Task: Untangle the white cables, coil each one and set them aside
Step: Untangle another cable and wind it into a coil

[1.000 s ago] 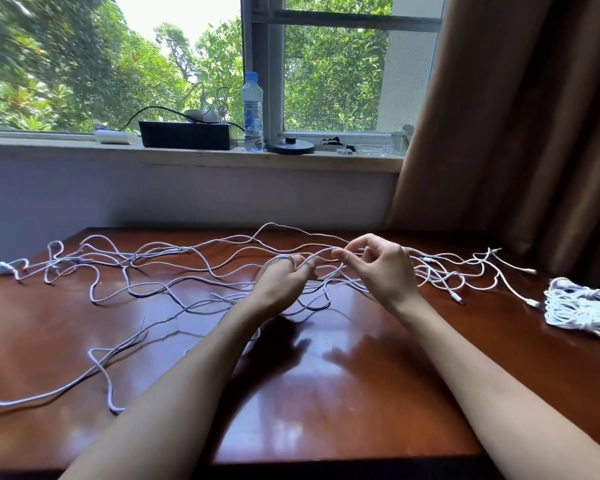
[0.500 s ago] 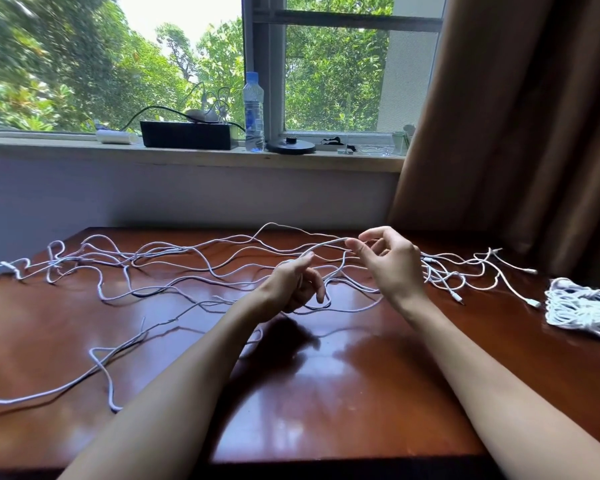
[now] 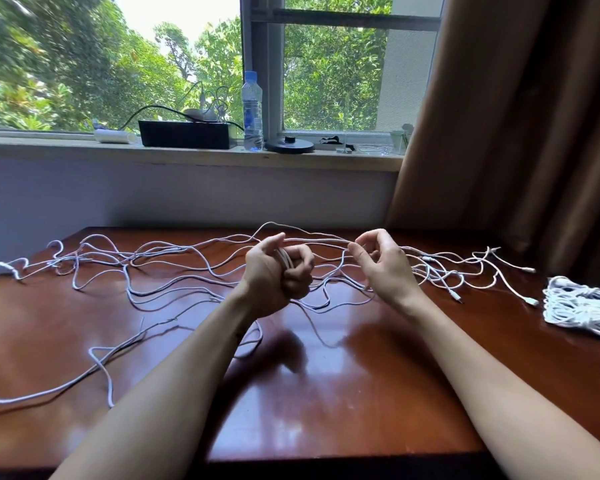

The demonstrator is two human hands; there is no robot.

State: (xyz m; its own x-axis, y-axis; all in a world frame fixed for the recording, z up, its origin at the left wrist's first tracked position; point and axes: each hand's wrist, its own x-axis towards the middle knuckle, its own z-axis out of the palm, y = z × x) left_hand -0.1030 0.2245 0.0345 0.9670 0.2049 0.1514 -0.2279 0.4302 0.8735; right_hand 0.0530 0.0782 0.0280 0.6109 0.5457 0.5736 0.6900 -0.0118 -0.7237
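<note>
White cables (image 3: 174, 251) are lying mostly in one loose tangle across the bench (image 3: 326, 393), spreading far to the left of the left hand (image 3: 274, 271), behind it and to its right. In the head view, the left hand's grip is clenching a few wound loops (image 3: 284, 259). The right hand (image 3: 381, 268), just right of the left hand, is pinching a strand (image 3: 319, 241) running between the two. One coiled bundle (image 3: 579, 306) is sitting well to the right of the left hand.

The job is looking early: one bundle set aside, one coil apparently being started, and most of the tangle waiting. No container is showing on the bench. A black box (image 3: 187, 135) and a bottle (image 3: 252, 112) are standing far behind the left hand on the sill (image 3: 361, 159), their contents hard to tell.
</note>
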